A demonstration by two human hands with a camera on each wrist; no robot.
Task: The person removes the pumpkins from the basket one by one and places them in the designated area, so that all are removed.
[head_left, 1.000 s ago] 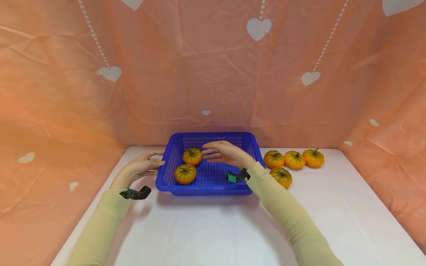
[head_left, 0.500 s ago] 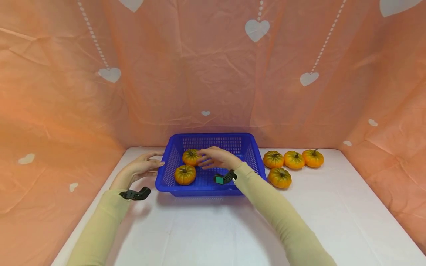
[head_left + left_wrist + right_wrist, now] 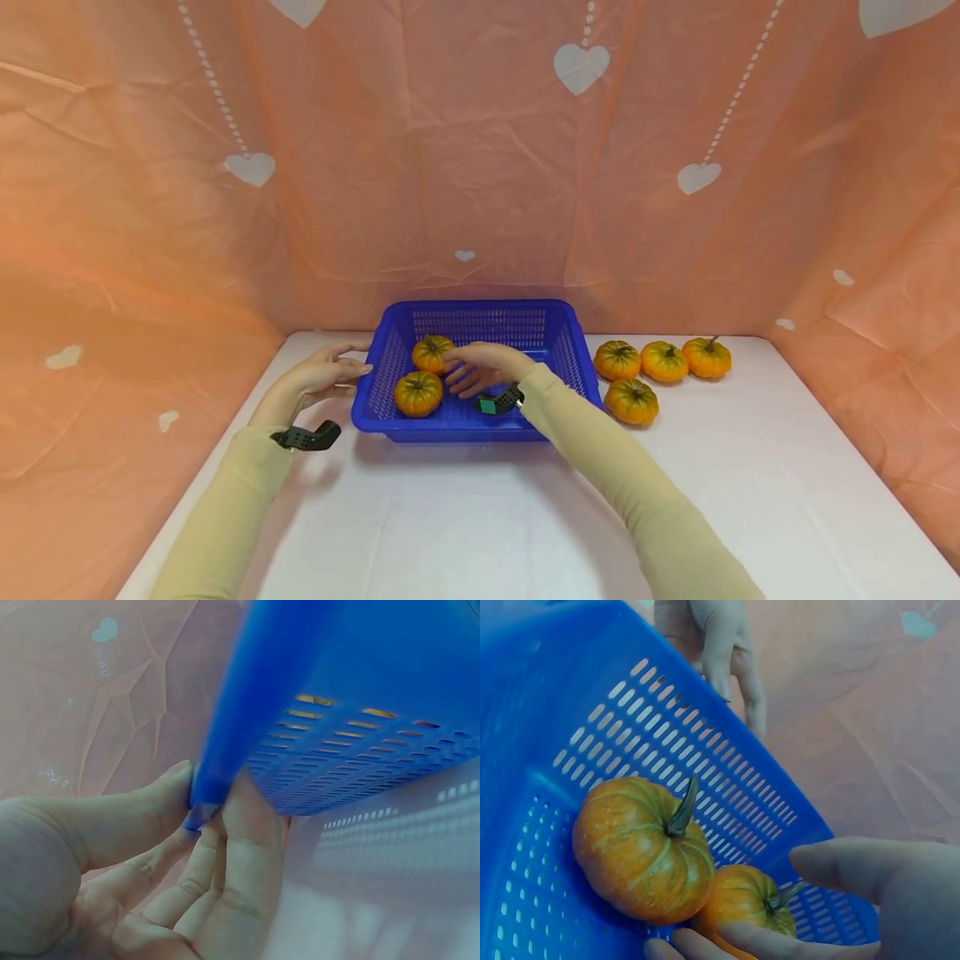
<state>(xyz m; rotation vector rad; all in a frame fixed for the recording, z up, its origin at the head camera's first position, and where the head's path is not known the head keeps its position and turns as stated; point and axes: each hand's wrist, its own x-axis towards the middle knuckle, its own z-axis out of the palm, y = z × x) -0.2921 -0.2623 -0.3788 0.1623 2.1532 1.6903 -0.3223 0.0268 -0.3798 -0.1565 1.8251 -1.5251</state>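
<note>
A blue plastic basket (image 3: pixel 465 430) with slotted walls stands on the table. Its left rim is pinched between the thumb and fingers of my left hand (image 3: pixel 318 375), seen close up in the left wrist view. Inside lie two small orange-green pumpkins along the left side, one at the back (image 3: pixel 431 353) and one in front (image 3: pixel 418 395). My right hand (image 3: pixel 487 365) reaches into the basket beside the back pumpkin. In the right wrist view its thumb (image 3: pixel 840 862) stands apart from the fingers, with the smaller-looking pumpkin (image 3: pixel 742 896) between them; whether the fingers touch it, I cannot tell.
Several more pumpkins sit on the white table (image 3: pixel 465 525) right of the basket: three in a back row, among them a middle one (image 3: pixel 664 362), and one nearer (image 3: pixel 632 402). An orange curtain (image 3: pixel 465 167) with white hearts encloses the table's back and sides.
My right hand has moved left and lower into the basket, toward the back pumpkin, which has shifted only slightly. The left hand stays on the rim.
</note>
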